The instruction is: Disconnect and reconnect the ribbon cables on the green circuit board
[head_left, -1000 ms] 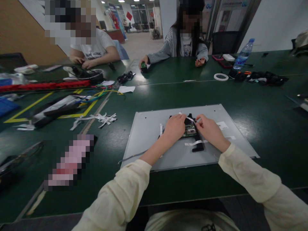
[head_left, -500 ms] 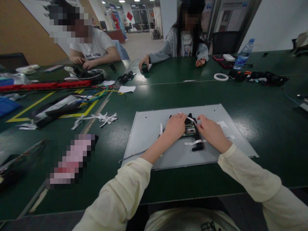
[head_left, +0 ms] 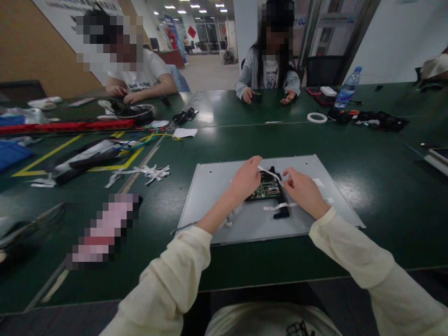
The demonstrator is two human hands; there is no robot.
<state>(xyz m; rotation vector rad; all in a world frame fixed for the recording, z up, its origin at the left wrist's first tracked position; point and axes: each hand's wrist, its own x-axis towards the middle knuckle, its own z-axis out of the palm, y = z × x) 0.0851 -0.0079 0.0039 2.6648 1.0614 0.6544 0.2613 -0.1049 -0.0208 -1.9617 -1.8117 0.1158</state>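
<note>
A flat grey panel [head_left: 206,193] lies on the table before me, with a green circuit board [head_left: 263,190] and a black plastic bracket [head_left: 281,215] on its middle. Between my hands a narrow white tape strip [head_left: 270,171] runs over the top of the board. My left hand [head_left: 247,177] pinches its left end and covers the board's left part. My right hand [head_left: 301,187] has its fingers closed at the strip's right end, beside the bracket. Another white strip [head_left: 276,206] crosses the bracket lower down.
Left of the panel lie loose white strips [head_left: 156,172] and a blurred-out phone-like slab [head_left: 105,228]. Farther off are a tape roll [head_left: 317,117], a water bottle [head_left: 347,88] and black gear [head_left: 380,119]. Two people sit across the table; one holds a dark object [head_left: 257,98].
My left hand has moved a little left and up, uncovering more of the board, and the strip now stretches between both hands. The person opposite has drawn the dark object back.
</note>
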